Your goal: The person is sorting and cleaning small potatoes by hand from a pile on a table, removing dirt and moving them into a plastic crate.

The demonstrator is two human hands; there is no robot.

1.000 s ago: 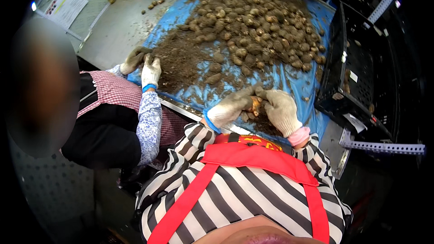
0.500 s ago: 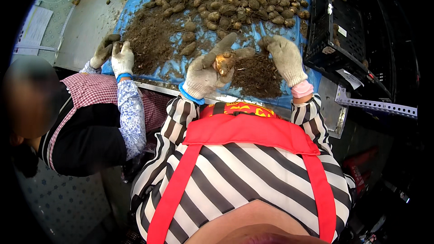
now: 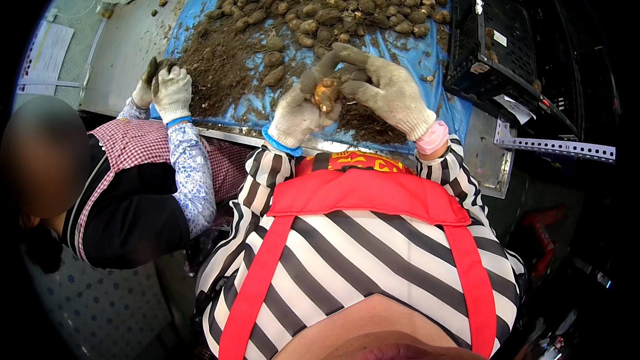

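Right hand (image 3: 393, 93) nearer tuber (image 3: 326, 95) | apron (image 3: 367, 195) (yellow lettering (image 3: 363, 159)) | crate label (image 3: 499, 39) seems illegible

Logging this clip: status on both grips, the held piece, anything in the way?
Left grip holding a brown root. Right grip curled close beside it, contact unclear. Loose dirt just below; nothing seen blocking either.

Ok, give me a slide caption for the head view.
Gloved left hand holds a tuber, gloved right hand close beside it, over a blue sheet with a tuber heap beyond.
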